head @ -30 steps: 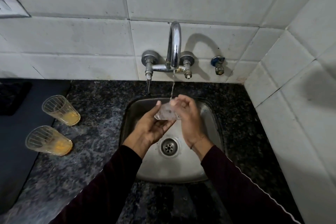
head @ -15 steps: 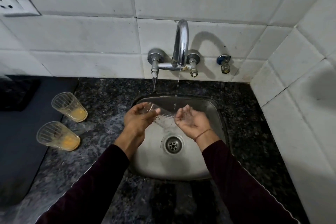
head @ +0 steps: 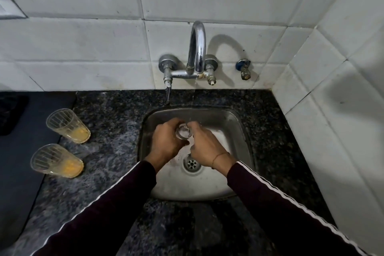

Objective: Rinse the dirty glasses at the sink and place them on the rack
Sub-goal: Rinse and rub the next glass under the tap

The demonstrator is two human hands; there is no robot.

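Since half a second earlier, both hands were brought together and the glass (head: 183, 132) was turned so that one round end faced up. It was held over the sink (head: 232, 122), under the tap (head: 197, 48), where only a thin stream was seen. The left hand (head: 166, 143) was wrapped around the glass, and the fingers of the right hand (head: 207, 147) were curled against its other side. The rinsing step was judged to be in hand. Next, a firm wet grip would be needed to carry it to the rack, which was not seen. Two dirty glasses (head: 68, 125) with orange residue were left waiting on the counter (head: 116, 122).
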